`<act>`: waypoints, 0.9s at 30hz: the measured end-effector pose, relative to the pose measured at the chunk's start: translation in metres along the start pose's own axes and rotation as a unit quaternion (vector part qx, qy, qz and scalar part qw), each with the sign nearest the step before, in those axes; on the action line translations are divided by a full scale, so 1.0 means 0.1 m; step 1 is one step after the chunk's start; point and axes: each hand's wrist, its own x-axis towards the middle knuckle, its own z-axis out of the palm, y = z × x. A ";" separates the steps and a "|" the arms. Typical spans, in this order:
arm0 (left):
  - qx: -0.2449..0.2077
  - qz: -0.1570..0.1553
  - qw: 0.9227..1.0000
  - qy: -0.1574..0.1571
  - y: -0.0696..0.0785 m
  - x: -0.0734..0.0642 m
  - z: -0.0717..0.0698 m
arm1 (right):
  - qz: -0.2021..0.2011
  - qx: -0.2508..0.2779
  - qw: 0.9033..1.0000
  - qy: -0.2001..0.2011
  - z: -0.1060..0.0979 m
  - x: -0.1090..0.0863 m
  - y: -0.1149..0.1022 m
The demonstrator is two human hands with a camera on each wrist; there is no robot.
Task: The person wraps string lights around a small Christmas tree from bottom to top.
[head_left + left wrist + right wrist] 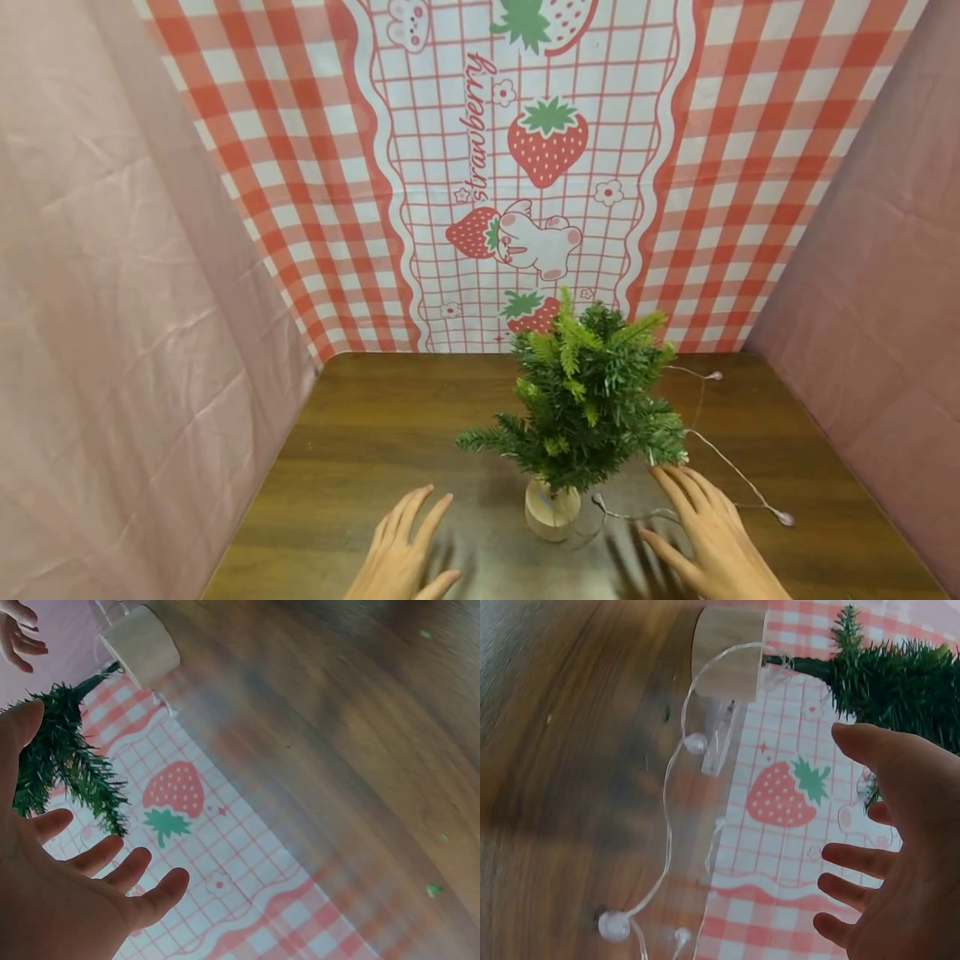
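Observation:
A small artificial Christmas tree [592,392] stands upright on a round wooden base [551,510]. From its right side a string of lights [731,468] trails over the table, with clear bulbs along a thin wire. My left hand [401,546] hovers left of the base, fingers spread and holding nothing. On the other side my right hand [708,533] is held with its fingers loosely extended near the lower right branches; whether a fingertip touches them I cannot tell. In the right wrist view the wire loops over the base, and a bulb [615,925] lies on the wood.
The brown wooden table [375,425] ends at a strawberry-print checked cloth [525,167]. Pink fabric [150,292] hangs on both sides. Tiny green bits [433,889] lie on the wood. A clear plastic piece [718,742] sits behind the base.

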 end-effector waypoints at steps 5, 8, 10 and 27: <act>-0.017 0.008 1.000 -0.001 0.08 0.10 0.03 | -0.024 0.004 1.000 0.000 0.06 0.05 -0.06; -0.024 0.003 1.000 -0.012 0.14 0.17 0.04 | -0.032 -0.004 0.999 -0.006 0.11 0.07 -0.11; -0.033 -0.002 0.999 -0.018 0.18 0.23 0.05 | -0.032 -0.010 0.999 -0.014 0.13 0.08 -0.14; -0.082 0.031 0.991 -0.102 0.59 0.59 0.22 | 0.068 0.012 0.972 -0.225 0.37 0.12 -0.22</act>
